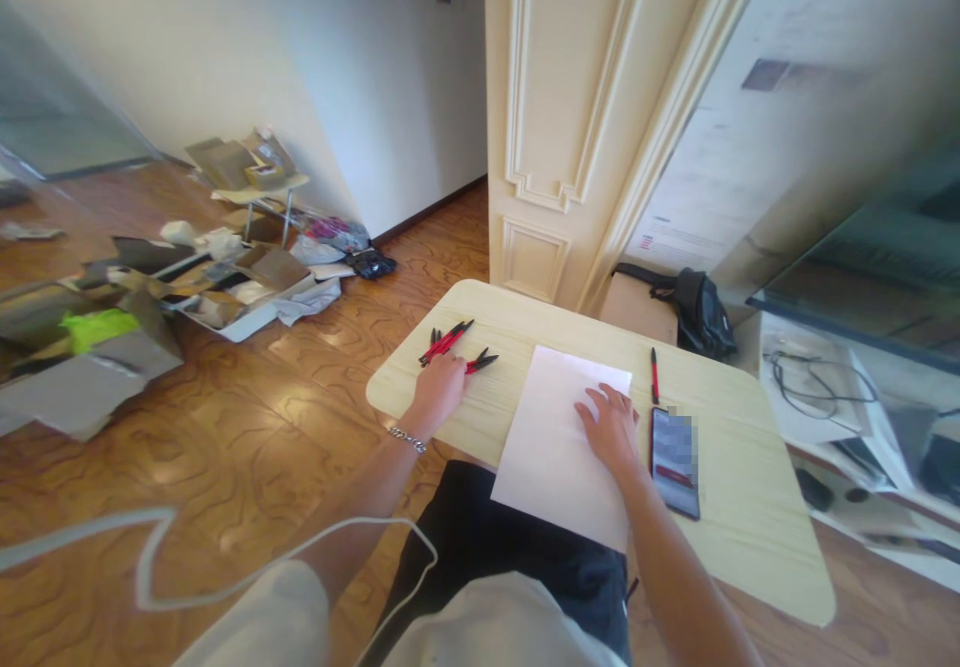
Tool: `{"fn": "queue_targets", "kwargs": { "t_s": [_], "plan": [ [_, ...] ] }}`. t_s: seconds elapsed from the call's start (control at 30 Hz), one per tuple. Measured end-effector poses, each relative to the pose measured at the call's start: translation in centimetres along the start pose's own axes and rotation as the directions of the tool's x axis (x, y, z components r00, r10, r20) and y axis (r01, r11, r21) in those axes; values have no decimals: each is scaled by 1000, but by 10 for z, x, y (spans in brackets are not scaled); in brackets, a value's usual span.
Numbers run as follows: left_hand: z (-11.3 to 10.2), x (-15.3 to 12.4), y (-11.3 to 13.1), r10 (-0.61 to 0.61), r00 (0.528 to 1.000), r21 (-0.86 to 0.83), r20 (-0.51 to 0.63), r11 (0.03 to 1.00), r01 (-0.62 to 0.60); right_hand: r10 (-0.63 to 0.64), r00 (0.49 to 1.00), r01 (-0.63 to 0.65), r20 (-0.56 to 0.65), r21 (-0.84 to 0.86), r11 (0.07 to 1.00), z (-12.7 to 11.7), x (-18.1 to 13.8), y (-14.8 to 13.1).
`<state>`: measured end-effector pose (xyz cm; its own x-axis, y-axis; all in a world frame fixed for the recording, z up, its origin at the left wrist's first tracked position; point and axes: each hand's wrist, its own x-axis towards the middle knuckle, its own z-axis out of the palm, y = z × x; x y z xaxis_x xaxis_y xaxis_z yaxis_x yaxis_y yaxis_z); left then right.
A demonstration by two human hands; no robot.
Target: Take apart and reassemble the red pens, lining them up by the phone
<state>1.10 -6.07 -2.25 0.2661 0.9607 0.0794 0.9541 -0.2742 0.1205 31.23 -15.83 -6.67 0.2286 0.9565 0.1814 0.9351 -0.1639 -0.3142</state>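
My left hand point(441, 387) is over the left part of the small table, its fingers curled round red-and-black pens point(447, 341). Several pen ends stick out past it, pointing different ways; the fingertips are mostly hidden. My right hand point(611, 429) lies open on a blank white sheet of paper point(536, 437), fingers spread near the sheet's right edge. The paper's near edge overhangs the table above my lap. To the right of the sheet lies a single red-and-black pen point(655, 377), and just below it a phone point(671, 462) with its screen lit.
The pale table point(757, 507) has rounded corners. A white cable point(360, 522) runs across my left arm. Cardboard boxes point(97, 377) and packaging litter the wooden floor at left. Behind the table, a black bag point(701, 312) rests beside a panelled pillar point(559, 127).
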Motion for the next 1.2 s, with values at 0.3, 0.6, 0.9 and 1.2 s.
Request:
{"fn": "queue_targets", "kwargs": {
  "t_s": [0.3, 0.6, 0.9, 1.2],
  "plan": [
    [-21, -14, 43, 81, 995, -384, -51, 918, -95, -3, 1000, 4, -6, 80, 997, -13, -35, -2],
    [26, -32, 148, 230, 967, -497, 114, 855, -144, 21, 999, -26, 39, 118, 993, -4, -37, 0],
    [38, -35, 166, 213, 968, -377, 129, 914, -151, 20, 999, -26, 41, 139, 990, -7, -40, -1],
    [34, -39, 158, 193, 976, -517, 99, 848, -115, 30, 997, -40, 73, 132, 990, -12, -38, -3]
  ]
}}
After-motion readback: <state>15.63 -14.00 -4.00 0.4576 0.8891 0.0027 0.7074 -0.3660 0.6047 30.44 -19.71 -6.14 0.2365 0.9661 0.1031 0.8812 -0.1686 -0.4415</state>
